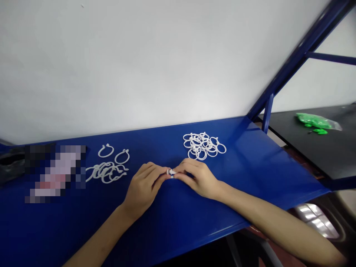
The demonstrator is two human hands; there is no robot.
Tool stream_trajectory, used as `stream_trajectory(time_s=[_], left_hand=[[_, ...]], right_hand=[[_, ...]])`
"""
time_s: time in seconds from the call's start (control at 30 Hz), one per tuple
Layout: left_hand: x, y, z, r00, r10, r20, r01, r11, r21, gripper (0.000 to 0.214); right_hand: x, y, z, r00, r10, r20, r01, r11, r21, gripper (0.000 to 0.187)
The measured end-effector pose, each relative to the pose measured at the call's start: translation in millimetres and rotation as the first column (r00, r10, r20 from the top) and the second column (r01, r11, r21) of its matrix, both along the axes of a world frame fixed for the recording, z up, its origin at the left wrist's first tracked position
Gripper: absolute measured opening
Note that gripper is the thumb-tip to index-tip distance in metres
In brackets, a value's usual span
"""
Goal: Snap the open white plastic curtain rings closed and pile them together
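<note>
Between both sets of fingertips is a white plastic shower curtain ring (171, 172), with only its end pieces showing; the rest is hidden by the fingers. My left hand (146, 183) pinches it from the left, thumb and fingers closed. From the right, my right hand (198, 176) grips the other side in the same way. Several open rings (107, 172) lie in a loose heap to the left of my left hand, with two more open rings (121, 157) just behind the heap. Beyond my right hand sits a pile of closed rings (201, 144).
The blue table (155, 144) backs onto a white wall (139, 66). At the left are a blurred-out patch (57, 170) and a dark bag (12, 163). A blue metal frame (268, 111) rises at the right, beside a black table (306, 148) bearing a green-filled plastic bag (317, 120).
</note>
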State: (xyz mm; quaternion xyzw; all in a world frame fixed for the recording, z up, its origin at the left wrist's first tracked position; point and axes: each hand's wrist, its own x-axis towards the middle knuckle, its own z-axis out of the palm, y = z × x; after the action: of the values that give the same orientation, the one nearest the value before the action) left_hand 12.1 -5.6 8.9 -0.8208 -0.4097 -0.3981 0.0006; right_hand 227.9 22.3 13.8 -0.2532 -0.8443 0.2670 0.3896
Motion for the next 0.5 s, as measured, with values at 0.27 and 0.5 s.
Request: stream_trajectory(time_s=[0.27, 0.5], left_hand=[[1.0, -3.0, -6.3, 0.994, -0.102, 0.027, 0.103, 0.995, -0.016, 0.017], [0.7, -0.1, -4.4, 0.991, -0.120, -0.061, 0.120, 0.993, 0.000, 0.013]], right_hand=[[-0.8, -6.7, -3.9, 0.976, 0.013, 0.217, -0.049, 0.986, 0.160, 0.029], [-2.8, -6.1, -1.6, 0.958, -0.056, 0.282, -0.035, 0.951, 0.308, 0.031]])
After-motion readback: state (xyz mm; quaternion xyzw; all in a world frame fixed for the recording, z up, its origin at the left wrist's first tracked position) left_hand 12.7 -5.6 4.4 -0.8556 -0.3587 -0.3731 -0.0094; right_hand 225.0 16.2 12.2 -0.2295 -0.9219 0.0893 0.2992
